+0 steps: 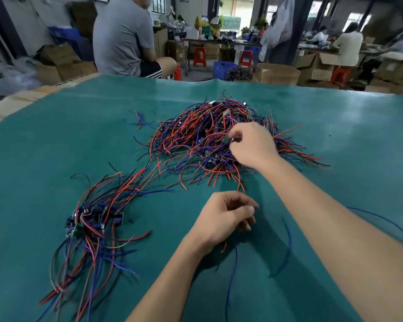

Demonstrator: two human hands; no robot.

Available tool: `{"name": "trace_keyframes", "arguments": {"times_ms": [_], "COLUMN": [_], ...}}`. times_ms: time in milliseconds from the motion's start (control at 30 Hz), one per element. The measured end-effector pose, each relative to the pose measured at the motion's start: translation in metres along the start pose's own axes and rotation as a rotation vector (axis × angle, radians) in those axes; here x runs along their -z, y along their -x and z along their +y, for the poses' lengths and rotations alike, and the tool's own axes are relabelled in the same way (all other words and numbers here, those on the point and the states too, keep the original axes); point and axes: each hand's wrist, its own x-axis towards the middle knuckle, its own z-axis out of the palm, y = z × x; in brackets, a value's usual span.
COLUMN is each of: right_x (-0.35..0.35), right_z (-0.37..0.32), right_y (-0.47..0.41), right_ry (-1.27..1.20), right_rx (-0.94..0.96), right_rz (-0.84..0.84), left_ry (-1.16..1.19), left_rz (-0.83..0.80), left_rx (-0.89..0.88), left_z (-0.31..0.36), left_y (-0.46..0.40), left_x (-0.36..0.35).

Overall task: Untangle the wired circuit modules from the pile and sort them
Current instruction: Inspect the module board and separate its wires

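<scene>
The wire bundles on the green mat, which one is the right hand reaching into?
The big tangled pile at the mat's far centre; the right hand pinches a module there. The smaller sorted bunch lies near left, untouched.

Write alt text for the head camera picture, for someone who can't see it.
A person's right hand reaches into a tangled pile of wired circuit modules on a green table mat, pinching a small green module. The left hand hovers nearer, loosely curled, and a sorted bundle of modules lies at the left.

Two heaps of wired modules, the tangled pile point(219, 138) and the sorted bunch point(93, 219), and two hands.
</scene>
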Motion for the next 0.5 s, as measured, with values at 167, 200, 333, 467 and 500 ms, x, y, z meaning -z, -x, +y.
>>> {"name": "trace_keyframes", "arguments": {"times_ms": [167, 200, 333, 467, 500], "right_x": [-0.008, -0.009, -0.015, -0.022, -0.023], "right_z": [0.047, 0.049, 0.058, 0.066, 0.068], "right_y": [-0.022, -0.022, -0.026, -0.03, -0.031], "right_ry": [0.084, 0.051, -0.027, 0.006, 0.002], "right_rx": [-0.007, -0.012, -0.064, -0.129, -0.126], "right_rz": [-0.143, -0.136, -0.082, -0.127, -0.127], "left_ry": [0.021, 0.024, 0.022, 0.023, 0.023], "left_rz": [0.004, 0.005, 0.009, 0.011, 0.012], "left_rx": [0.011, 0.013, 0.018, 0.023, 0.024], "left_z": [0.002, 0.002, 0.004, 0.005, 0.006], "left_y": [0.001, 0.001, 0.002, 0.003, 0.003], "left_x": [0.0, 0.0, -0.001, -0.001, -0.001]}}
